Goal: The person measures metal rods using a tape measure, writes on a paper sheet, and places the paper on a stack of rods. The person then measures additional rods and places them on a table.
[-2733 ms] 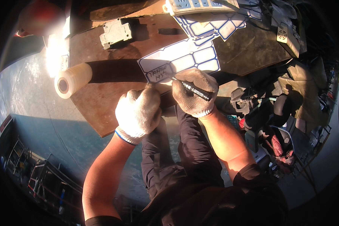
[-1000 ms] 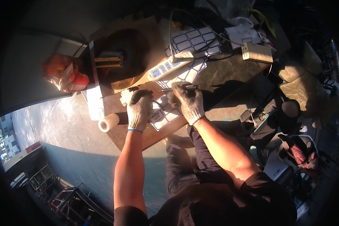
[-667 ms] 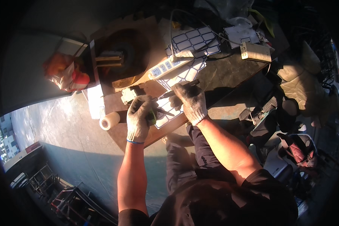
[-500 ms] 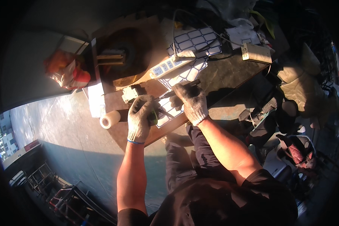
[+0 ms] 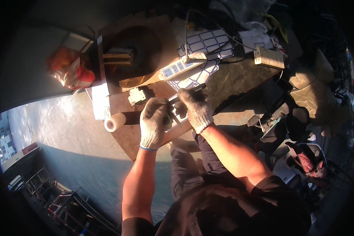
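Over the near edge of the workbench (image 5: 124, 135), both my hands wear pale knitted gloves with dark finger areas. My right hand (image 5: 196, 111) is closed around a slim black pen, likely a marker (image 5: 199, 87), which slants down to the left. The pen's lower end meets the fingers of my left hand (image 5: 153, 120), which are curled and pressed together. Something dark green (image 5: 167, 122) shows beside the left palm, mostly hidden, so its kind is unclear. Beneath the hands lies a white sheet of blue-bordered labels (image 5: 196, 76).
A white power strip (image 5: 183, 67) lies beyond my hands, its cable looping up. Left of them are a small pale block-shaped part (image 5: 137, 96) and a roll of clear film (image 5: 115, 122). A beige box-shaped device (image 5: 268, 58) sits at the right. A red-and-white bag (image 5: 72, 70) is far left.
My left hand has moved right, closer to my right hand, and turned so the green thing is more hidden. The right hand has shifted slightly, still holding the pen.
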A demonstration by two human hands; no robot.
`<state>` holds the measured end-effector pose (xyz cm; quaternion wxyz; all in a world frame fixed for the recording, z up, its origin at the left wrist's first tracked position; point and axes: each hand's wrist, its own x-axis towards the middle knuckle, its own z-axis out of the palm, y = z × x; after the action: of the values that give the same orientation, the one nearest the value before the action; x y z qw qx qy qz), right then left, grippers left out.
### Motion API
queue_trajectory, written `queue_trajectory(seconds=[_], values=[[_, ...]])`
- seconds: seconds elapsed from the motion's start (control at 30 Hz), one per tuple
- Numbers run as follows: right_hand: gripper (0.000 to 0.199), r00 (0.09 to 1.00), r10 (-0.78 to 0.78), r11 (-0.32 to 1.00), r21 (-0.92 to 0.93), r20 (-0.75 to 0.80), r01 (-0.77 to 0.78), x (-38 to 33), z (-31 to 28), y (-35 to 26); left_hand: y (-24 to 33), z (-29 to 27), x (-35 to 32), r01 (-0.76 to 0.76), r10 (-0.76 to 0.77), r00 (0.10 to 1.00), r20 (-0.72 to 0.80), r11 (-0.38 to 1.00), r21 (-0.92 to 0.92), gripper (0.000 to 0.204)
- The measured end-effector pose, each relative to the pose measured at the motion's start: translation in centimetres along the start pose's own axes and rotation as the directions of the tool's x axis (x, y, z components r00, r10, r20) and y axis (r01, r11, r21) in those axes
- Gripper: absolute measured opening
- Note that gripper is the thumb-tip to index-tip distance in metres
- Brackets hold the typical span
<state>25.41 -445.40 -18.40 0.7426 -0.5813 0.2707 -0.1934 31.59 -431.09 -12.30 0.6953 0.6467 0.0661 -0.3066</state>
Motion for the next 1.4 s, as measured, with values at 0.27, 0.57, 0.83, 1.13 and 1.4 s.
queue_trajectory(seconds=[0.27,0.57,0.83,1.13,1.4], values=[[0.039,0.852,0.514,0.841,-0.256,0.100,-0.477,3.6,3.4,-3.0,-3.2,-3.6,0.3,-0.053,0.064,0.997,-0.051,0.980,0.193,0.023],[0.042,0.905,0.243,0.469,-0.859,0.349,0.205,7.8,7.3,-0.2,-5.3,-9.2,-7.6,0.309,-0.220,0.885,-0.411,0.937,0.163,0.019],[0.048,0.690,0.267,0.048,-0.725,0.673,0.688,2.2,2.4,1.2,-10.1,-10.8,-13.9,0.453,-0.394,0.834,-0.387,0.888,0.072,0.020],[0.028,0.257,0.673,0.341,-0.600,0.693,0.724,4.0,5.4,-4.7,-6.1,-11.6,-15.5,0.238,-0.187,0.926,-0.327,0.963,0.125,0.033],[0.024,-0.337,0.641,0.440,0.030,0.690,0.897,-4.8,16.3,-15.5,3.1,-10.6,-20.6,0.229,-0.183,0.973,-0.139,0.798,0.557,0.059]])
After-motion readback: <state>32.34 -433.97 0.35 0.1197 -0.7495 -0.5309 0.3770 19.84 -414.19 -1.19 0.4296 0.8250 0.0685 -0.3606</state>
